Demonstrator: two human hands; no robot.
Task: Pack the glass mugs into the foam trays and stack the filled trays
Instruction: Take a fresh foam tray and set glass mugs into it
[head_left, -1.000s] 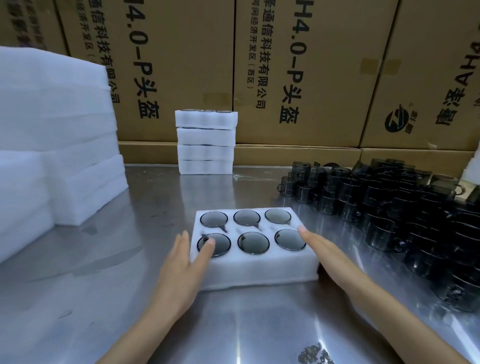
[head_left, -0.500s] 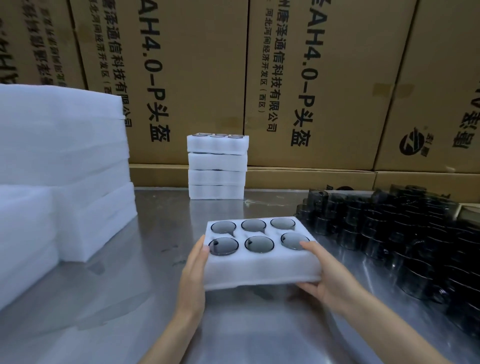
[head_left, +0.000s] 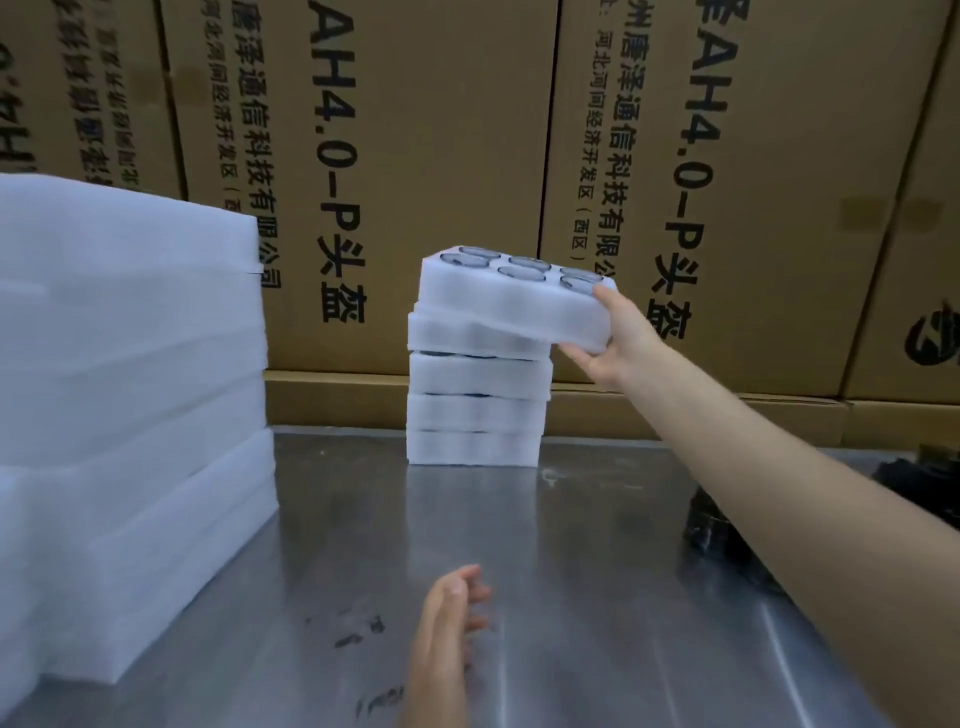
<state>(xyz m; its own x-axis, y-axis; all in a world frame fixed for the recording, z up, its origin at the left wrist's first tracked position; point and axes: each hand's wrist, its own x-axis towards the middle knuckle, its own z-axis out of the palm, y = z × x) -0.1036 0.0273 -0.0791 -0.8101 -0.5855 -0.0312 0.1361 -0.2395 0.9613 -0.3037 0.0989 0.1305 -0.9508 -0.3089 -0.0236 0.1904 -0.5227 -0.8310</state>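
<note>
Here the right hand (head_left: 618, 338) grips the right end of a filled foam tray (head_left: 511, 306), thumb on its side and fingers curled under it; the tray sits tilted atop the stack of filled trays (head_left: 475, 410), its left end touching, its right end overhanging; glass mugs (head_left: 522, 273) fill its wells; the left hand (head_left: 449, 618) hovers over the steel table (head_left: 571, 571), fingers loosely curled, holding nothing; empty foam sheets (head_left: 130, 389) stand at left.
</note>
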